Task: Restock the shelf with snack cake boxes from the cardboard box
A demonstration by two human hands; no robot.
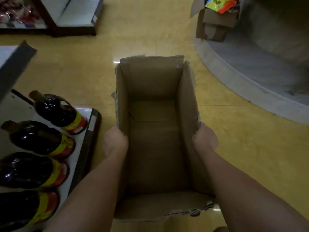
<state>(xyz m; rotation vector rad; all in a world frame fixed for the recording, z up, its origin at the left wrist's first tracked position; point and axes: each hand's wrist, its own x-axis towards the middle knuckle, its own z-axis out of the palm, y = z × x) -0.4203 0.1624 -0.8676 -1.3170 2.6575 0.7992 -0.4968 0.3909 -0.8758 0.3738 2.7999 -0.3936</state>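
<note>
Hands: left hand [115, 141] and right hand [204, 139] gripping opposite walls of box [153, 91].
Box: empty.
Progress: apparently unloaded; shelving unseen.

4 dark bottles [41, 138] line a left shelf ledge [87, 131]; another carton [215, 25] holds bright packets [220, 4].

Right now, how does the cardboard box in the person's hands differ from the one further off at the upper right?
The held box is empty; the far box has colourful packets showing at its top. The held box is gripped by the left hand and right hand; the far box sits untouched. Both are brown, open-topped cardboard.
</note>
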